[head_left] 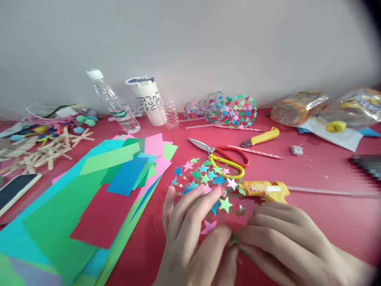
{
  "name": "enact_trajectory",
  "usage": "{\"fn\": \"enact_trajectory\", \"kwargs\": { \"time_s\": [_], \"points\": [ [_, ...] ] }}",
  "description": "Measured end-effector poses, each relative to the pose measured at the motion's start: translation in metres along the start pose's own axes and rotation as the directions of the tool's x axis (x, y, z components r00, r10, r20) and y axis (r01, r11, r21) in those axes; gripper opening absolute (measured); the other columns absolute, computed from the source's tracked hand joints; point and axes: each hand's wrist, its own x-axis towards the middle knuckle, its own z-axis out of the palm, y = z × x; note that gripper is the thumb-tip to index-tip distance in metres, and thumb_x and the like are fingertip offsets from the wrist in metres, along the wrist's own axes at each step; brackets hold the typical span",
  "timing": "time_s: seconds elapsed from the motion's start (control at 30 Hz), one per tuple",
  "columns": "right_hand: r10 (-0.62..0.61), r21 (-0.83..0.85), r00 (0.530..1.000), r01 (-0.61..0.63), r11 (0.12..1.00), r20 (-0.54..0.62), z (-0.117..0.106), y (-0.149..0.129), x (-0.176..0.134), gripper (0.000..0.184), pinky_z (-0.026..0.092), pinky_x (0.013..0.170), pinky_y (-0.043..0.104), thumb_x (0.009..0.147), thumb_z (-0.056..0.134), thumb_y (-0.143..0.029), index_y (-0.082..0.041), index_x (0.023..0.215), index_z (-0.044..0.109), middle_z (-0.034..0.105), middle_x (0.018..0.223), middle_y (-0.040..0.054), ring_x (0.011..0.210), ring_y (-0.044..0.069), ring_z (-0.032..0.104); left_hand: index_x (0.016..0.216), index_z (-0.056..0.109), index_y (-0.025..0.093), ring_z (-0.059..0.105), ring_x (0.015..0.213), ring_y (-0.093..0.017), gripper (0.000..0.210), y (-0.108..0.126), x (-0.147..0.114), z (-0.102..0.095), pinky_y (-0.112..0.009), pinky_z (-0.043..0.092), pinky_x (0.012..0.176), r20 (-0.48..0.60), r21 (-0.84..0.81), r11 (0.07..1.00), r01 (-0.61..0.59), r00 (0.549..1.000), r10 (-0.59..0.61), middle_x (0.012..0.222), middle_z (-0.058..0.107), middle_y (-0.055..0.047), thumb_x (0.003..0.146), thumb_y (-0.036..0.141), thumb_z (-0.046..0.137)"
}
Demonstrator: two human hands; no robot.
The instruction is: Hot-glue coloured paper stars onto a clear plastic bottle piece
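A small green star (234, 239) sits at the bottom centre, between the two hands, its lower part hidden by fingers. The left hand (190, 234) pinches near it with thumb and forefinger while its other fingers spread over a loose cluster of coloured stars (204, 178); the right hand (285, 234) closes its fingertips on the star from the other side — the two hands all but meet there. Just beyond the right hand lies a yellow glue gun (262, 190) with a pale glue stick (321, 191) out of its rear. Behind the cluster are open scissors (218, 154) with red and yellow handles, then a yellow utility knife (263, 137) and a patterned pencil (257, 151). A star-covered clear form (235, 111) lies near the wall. To the left spreads a pile of coloured paper (62, 214), with wooden sticks (52, 154) and a phone (18, 190) past it. A labelled water bottle (119, 109) and a white cup (150, 104) stand behind — all on a red table (327, 222).
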Motion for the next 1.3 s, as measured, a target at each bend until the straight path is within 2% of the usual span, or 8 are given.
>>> {"fn": "enact_trajectory", "kwargs": {
  "time_s": [0.4,0.6,0.8,0.97,1.17,1.23,1.3],
  "points": [
    [0.102,0.142,0.995,-0.103,0.985,0.015,0.006,0.000,-0.006,0.012,0.050,0.065,0.027,0.091,0.050,-0.012,-0.019,0.099,0.056,0.068,0.075,0.0017,0.068,0.016,0.065,0.085,0.066,0.027,0.049,0.123,-0.027,0.018,0.002,0.001,-0.002,-0.060,0.027,0.110,0.026,-0.045,0.998,0.037,0.999,-0.036,0.130,0.057,-0.003,0.078,0.013,0.057],
    [0.236,0.231,0.972,-0.231,0.945,0.009,0.006,-0.005,0.004,0.013,0.045,0.051,0.018,0.087,0.053,-0.010,-0.020,0.093,0.057,0.063,0.064,-0.0031,0.051,0.009,0.055,0.085,0.065,0.027,0.047,0.124,-0.029,0.019,0.005,0.003,-0.003,-0.061,0.030,0.108,0.041,-0.071,0.993,0.091,0.995,-0.089,0.133,0.053,-0.003,0.078,0.011,0.058],
    [0.344,0.321,0.927,-0.374,0.870,0.149,0.007,-0.006,0.004,0.012,0.040,0.046,0.016,0.088,0.051,-0.013,-0.022,0.084,0.058,0.057,0.056,-0.0058,0.046,0.007,0.049,0.083,0.061,0.025,0.045,0.126,-0.029,0.020,0.008,0.005,-0.005,-0.062,0.028,0.109,0.064,-0.122,0.986,0.117,0.992,-0.110,0.136,0.050,-0.003,0.077,0.008,0.055],
    [0.397,0.343,0.885,-0.462,0.818,0.245,0.007,-0.007,0.006,0.012,0.038,0.044,0.015,0.089,0.050,-0.017,-0.022,0.081,0.057,0.054,0.055,-0.0061,0.045,0.007,0.047,0.081,0.058,0.024,0.037,0.132,-0.032,0.019,0.007,0.003,-0.010,-0.063,0.027,0.109,0.138,-0.138,0.975,0.171,0.979,-0.152,0.141,0.044,-0.003,0.074,0.006,0.055],
    [0.407,0.370,0.872,-0.485,0.792,0.272,0.007,-0.010,0.008,0.013,0.040,0.047,0.017,0.091,0.048,-0.020,-0.022,0.087,0.059,0.058,0.059,-0.0042,0.049,0.008,0.051,0.082,0.054,0.022,0.031,0.136,-0.035,0.019,0.006,0.002,-0.012,-0.066,0.029,0.106,0.172,-0.151,0.969,0.194,0.971,-0.167,0.148,0.036,-0.006,0.075,0.005,0.054],
    [0.401,0.368,0.882,-0.469,0.803,0.248,0.006,-0.010,0.006,0.014,0.040,0.047,0.018,0.092,0.047,-0.018,-0.023,0.090,0.059,0.059,0.060,-0.0040,0.051,0.009,0.052,0.082,0.054,0.022,0.028,0.138,-0.035,0.018,0.007,0.002,-0.013,-0.067,0.029,0.106,0.167,-0.158,0.964,0.215,0.968,-0.189,0.149,0.035,-0.006,0.076,0.005,0.053],
    [0.395,0.346,0.902,-0.432,0.833,0.174,0.004,-0.009,0.005,0.015,0.040,0.047,0.019,0.092,0.047,-0.016,-0.024,0.096,0.059,0.059,0.062,-0.0043,0.051,0.009,0.052,0.082,0.054,0.023,0.029,0.138,-0.034,0.017,0.007,0.004,-0.015,-0.067,0.029,0.107,0.173,-0.174,0.949,0.262,0.957,-0.232,0.150,0.034,-0.005,0.079,0.006,0.052]
  ]
}}
